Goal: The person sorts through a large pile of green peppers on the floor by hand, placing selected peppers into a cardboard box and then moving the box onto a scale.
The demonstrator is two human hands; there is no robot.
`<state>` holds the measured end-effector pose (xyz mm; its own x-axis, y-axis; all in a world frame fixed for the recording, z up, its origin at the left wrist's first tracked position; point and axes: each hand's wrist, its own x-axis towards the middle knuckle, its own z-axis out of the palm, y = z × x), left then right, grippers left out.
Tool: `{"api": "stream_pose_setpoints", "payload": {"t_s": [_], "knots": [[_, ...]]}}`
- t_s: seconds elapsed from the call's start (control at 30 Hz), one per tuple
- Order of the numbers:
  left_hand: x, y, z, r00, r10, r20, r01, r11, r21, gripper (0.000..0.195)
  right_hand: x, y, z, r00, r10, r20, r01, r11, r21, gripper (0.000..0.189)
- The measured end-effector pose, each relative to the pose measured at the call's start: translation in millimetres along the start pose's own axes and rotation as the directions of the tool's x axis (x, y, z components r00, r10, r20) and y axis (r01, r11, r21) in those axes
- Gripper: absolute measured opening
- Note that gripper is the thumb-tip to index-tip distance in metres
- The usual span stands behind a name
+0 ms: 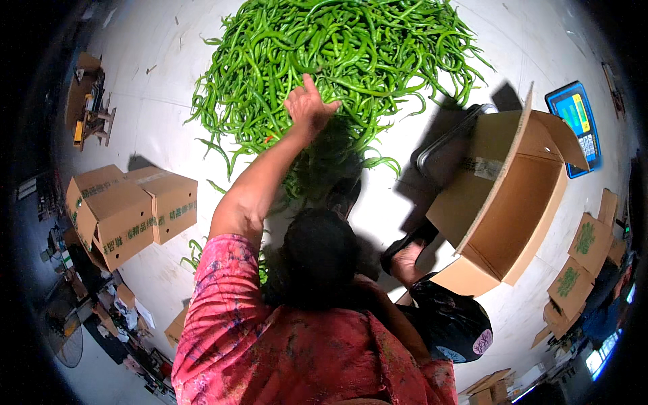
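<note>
My left hand (309,104) reaches over a large pile of long green chili peppers (263,66). Its index finger and thumb are stretched out and apart, and the other fingers look bent. A curved pepper (299,63) lies just beyond the index fingertip; whether they touch is unclear. Nothing shows gripped in that hand. My right forearm bends inward under my head, which hides the right hand. Dark shadow covers the near part of the pile between my arms. Some loose peppers (382,162) lie on the pale floor at the pile's near edge.
At my right, an open cardboard box (536,202) stands by a dark metal-edged platform (440,147) and a blue digital scale display (574,126). Printed cardboard boxes (126,217) sit at left. Flattened cartons (577,258) lie far right, and a fan (63,329) stands lower left.
</note>
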<state>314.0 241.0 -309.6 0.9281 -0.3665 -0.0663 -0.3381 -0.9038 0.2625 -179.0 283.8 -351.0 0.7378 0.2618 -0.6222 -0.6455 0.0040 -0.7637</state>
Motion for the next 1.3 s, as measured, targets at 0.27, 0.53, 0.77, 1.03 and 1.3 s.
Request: {"api": "stream_pose_setpoints", "payload": {"t_s": [0.27,0.53,0.77,1.03,1.3], "knots": [[0,5,0,0.999,-0.030,0.011,0.031,1.000,-0.007,0.094,12,-3,5,0.986,-0.111,-0.125,0.121,0.990,0.077,0.029],[22,22,12,0.944,-0.257,0.205,0.255,0.966,0.036,0.095,3,-103,-31,0.955,0.236,-0.180,-0.297,0.778,-0.554,0.036],[23,-50,31,0.991,0.003,0.137,0.041,0.947,-0.319,0.098,15,-93,-29,0.964,0.107,-0.245,-0.216,0.850,-0.480,0.033],[38,-8,17,0.964,-0.138,0.226,0.194,0.949,-0.248,0.087,5,-113,-37,0.951,0.125,-0.284,-0.246,0.860,-0.447,0.030],[-47,-7,-96,0.937,0.078,0.340,0.220,0.623,-0.751,0.050,4,-122,-32,0.925,-0.077,-0.372,-0.129,0.857,-0.499,0.034]]}}
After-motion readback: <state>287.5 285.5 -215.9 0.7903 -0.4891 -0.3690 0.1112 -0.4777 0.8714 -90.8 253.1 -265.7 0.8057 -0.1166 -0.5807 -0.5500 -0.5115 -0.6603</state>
